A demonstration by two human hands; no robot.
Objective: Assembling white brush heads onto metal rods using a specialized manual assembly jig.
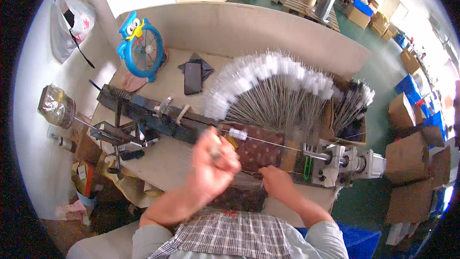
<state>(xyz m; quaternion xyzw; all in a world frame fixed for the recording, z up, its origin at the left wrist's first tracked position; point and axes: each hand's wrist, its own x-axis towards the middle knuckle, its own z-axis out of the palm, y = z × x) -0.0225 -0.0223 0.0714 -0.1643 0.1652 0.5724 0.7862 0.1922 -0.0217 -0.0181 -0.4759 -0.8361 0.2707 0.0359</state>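
Note:
A wire brush with a white bristle head (238, 134) stretches level across the bench, its thin twisted wire running right into the spindle (317, 155) of a metal machine. Just below and left of the bristle head, my left hand (214, 165) is raised and curled into a fist, slightly smeared by motion; what it grips cannot be made out. My right hand (279, 183) rests at the near edge of a brown spotted cloth (258, 151), fingers bent together, their tips partly hidden. A bundle of thin wires (247, 181) lies between the hands.
A large fan of finished white brushes (282, 74) stands behind the cloth, beside a box of darker brushes (352, 110). A long dark rail (182, 117) runs left. Farther back are a phone (193, 78) and a blue toy-faced fan (141, 48). Cardboard boxes (407, 156) stand at right.

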